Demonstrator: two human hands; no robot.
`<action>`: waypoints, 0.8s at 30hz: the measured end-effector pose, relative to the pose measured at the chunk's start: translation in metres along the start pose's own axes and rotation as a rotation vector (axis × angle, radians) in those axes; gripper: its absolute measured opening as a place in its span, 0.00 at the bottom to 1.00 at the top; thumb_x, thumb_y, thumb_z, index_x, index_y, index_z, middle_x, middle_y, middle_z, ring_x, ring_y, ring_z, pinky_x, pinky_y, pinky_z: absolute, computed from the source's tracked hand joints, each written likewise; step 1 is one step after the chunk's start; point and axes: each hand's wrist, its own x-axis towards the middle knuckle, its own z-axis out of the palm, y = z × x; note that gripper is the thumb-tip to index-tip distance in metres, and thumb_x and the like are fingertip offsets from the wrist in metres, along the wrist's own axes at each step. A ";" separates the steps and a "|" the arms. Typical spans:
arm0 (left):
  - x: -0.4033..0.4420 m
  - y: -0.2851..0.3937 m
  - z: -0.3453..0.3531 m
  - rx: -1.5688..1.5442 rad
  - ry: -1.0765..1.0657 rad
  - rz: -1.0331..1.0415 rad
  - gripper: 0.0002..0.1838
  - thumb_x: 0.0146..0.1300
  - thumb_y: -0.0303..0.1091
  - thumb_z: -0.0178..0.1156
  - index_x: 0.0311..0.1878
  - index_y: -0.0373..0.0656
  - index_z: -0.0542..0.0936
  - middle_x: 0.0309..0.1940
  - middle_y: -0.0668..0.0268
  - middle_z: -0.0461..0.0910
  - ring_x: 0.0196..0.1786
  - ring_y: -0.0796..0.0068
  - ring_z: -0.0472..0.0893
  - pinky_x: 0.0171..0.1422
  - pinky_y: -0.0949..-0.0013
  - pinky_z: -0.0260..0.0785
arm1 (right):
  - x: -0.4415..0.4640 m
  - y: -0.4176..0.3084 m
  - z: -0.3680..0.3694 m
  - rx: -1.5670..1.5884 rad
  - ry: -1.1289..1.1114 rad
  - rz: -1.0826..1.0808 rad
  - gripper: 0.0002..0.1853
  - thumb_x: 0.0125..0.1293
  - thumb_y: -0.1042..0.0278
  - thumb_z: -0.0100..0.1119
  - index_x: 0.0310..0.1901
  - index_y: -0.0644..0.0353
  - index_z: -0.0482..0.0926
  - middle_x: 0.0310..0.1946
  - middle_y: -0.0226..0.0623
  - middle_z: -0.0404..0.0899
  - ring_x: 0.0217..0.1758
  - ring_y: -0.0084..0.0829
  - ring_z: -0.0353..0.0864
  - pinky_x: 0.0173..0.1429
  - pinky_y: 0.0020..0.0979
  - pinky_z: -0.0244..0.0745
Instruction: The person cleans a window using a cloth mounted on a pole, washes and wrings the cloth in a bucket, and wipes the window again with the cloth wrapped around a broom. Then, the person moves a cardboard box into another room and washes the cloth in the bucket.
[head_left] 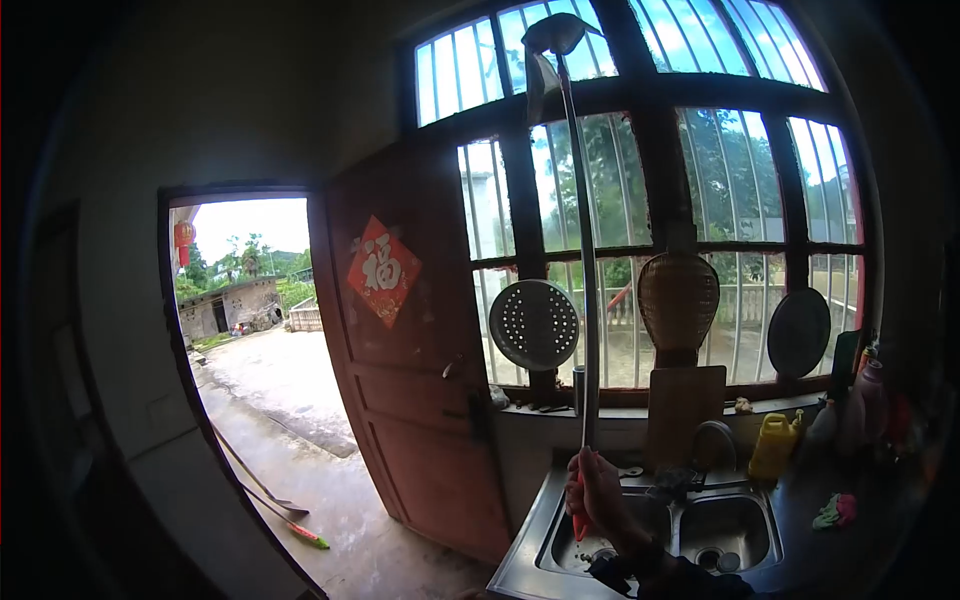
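Note:
My right hand (603, 495) is wrapped round the lower part of a long-handled cleaning pole (582, 220), just above its red end (580, 526). The pole stands nearly upright in front of the window. At its top, a grey, cloth-like head (558, 34) reaches the upper panes, with a pale flap hanging from it; I cannot tell whether it touches the glass. Below and behind my hand lies a steel double sink (675, 510). A dark band circles my right wrist. I do not see my left hand.
A barred window (650, 175) fills the wall ahead. A skimmer (534, 325), a woven scoop (678, 300) and a round pan (799, 333) hang before it. A cutting board (686, 410) and yellow jug (772, 446) stand behind the sink. A red door (415, 430) opens outside, near a broom (309, 536).

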 end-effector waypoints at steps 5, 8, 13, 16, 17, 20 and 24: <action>0.057 0.015 0.024 0.008 0.003 0.149 0.20 0.66 0.36 0.60 0.59 0.41 0.75 0.42 0.65 0.82 0.40 0.79 0.80 0.41 0.73 0.74 | 0.039 0.009 0.020 0.007 -0.058 0.013 0.21 0.69 0.43 0.51 0.37 0.57 0.68 0.17 0.25 0.65 0.13 0.16 0.65 0.16 0.22 0.64; 0.076 0.016 0.036 0.004 0.025 0.163 0.21 0.66 0.37 0.60 0.60 0.42 0.73 0.45 0.66 0.82 0.42 0.78 0.80 0.42 0.72 0.75 | 0.061 0.023 0.020 0.008 -0.084 0.026 0.20 0.69 0.44 0.52 0.36 0.56 0.68 0.17 0.25 0.65 0.12 0.16 0.65 0.16 0.22 0.64; 0.092 -0.004 0.049 0.036 0.019 0.078 0.23 0.65 0.35 0.61 0.62 0.41 0.72 0.44 0.67 0.81 0.42 0.78 0.79 0.43 0.72 0.75 | 0.096 0.037 0.019 0.020 -0.154 0.050 0.19 0.70 0.46 0.52 0.37 0.56 0.70 0.19 0.26 0.66 0.14 0.17 0.65 0.17 0.23 0.64; 0.104 -0.012 0.053 0.033 0.010 0.083 0.23 0.65 0.35 0.61 0.62 0.41 0.71 0.44 0.66 0.81 0.41 0.79 0.79 0.43 0.74 0.74 | 0.127 0.042 0.021 0.105 -0.193 0.117 0.19 0.70 0.46 0.52 0.38 0.55 0.70 0.20 0.26 0.66 0.14 0.18 0.64 0.17 0.23 0.63; 0.111 -0.019 0.055 0.014 0.016 0.091 0.23 0.65 0.35 0.61 0.62 0.41 0.71 0.44 0.66 0.81 0.41 0.79 0.79 0.42 0.74 0.74 | 0.140 0.037 0.023 0.108 -0.188 0.132 0.19 0.69 0.45 0.53 0.38 0.54 0.70 0.20 0.26 0.66 0.14 0.19 0.64 0.18 0.24 0.63; 0.125 -0.008 0.052 0.030 -0.001 0.110 0.23 0.65 0.35 0.61 0.62 0.40 0.71 0.44 0.65 0.81 0.41 0.78 0.80 0.42 0.74 0.74 | 0.180 0.010 0.034 0.116 -0.229 0.129 0.19 0.69 0.43 0.53 0.37 0.54 0.70 0.20 0.25 0.66 0.15 0.19 0.65 0.19 0.24 0.63; 0.152 -0.015 0.046 -0.119 -0.055 0.097 0.22 0.65 0.33 0.61 0.60 0.39 0.72 0.42 0.63 0.81 0.40 0.76 0.80 0.42 0.73 0.75 | 0.260 -0.024 0.044 0.064 -0.302 0.079 0.22 0.67 0.41 0.54 0.38 0.54 0.71 0.20 0.25 0.67 0.16 0.19 0.65 0.20 0.24 0.63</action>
